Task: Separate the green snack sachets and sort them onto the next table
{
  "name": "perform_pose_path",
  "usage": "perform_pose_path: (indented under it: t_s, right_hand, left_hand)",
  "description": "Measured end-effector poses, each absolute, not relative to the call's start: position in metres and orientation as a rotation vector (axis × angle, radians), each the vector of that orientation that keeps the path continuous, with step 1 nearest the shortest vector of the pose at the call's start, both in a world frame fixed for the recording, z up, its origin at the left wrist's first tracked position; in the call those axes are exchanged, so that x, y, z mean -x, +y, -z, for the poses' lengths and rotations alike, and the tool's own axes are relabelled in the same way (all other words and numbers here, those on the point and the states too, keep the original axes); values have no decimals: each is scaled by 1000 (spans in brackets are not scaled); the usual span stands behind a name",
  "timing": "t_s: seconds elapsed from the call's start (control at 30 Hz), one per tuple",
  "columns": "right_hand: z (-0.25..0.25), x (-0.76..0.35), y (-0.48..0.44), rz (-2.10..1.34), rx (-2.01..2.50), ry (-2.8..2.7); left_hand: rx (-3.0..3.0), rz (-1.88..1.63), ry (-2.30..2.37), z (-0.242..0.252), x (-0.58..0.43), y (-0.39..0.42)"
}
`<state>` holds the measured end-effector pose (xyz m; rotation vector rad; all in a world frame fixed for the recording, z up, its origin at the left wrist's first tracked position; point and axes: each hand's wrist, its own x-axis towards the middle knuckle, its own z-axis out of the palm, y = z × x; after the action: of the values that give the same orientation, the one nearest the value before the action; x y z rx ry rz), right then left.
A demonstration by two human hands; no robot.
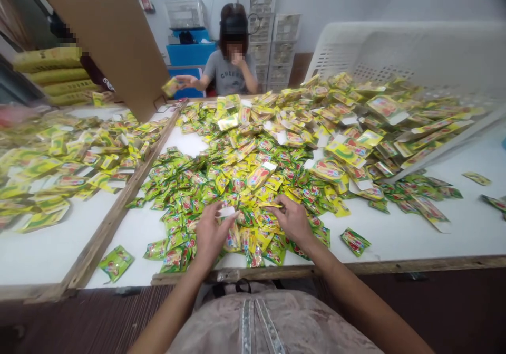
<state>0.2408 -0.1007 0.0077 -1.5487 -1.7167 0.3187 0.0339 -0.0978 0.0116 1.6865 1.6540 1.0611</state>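
Low over a heap of green and yellow packets [174, 185], my left hand [213, 228] pinches a small box [232, 236] whose white flap stands up between thumb and fingers. To its right, my right hand [290, 218] has thumb and fingertips closed on the edge of a yellow packet [271, 204] in the heap. Just beyond both hands a yellow box [261, 174] with a white flap lies on top of the packets.
Flat yellow boxes spill from a white basket [443, 53] at right. A wooden strip [122, 201] divides the table; more boxes [59, 169] lie left. A cardboard sheet [106, 37] stands behind. Across the table, a person [233, 72] holds a box.
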Motion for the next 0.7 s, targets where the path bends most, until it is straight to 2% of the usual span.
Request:
perform_pose_path:
  t_s: [0.13,0.27,0.33,0.4,0.57,0.7]
  right_hand:
    - [-31,-217,-99,-753,1399,-1656]
    - [-35,-200,-94,-1367,1133,-1341]
    - [-32,-192,-92,-1565,1027,-1190]
    - [-28,-183,-90,-1608,999,-1163]
    - [-23,-157,-87,-1291,1148,-1491]
    - [-26,-144,-86,-1560,975,-1491]
  left_hand:
    - [-1400,-977,1193,-22,-48,-90]
    - [-1028,-951,1008,-23,-44,-87]
    - [-894,-908,956,-22,-37,-88]
    - [-845,-940,965,-22,-29,-88]
    - [-927,-1103,1114,-23,-10,-89]
    - [-801,-1064,1066,-25,6,-91]
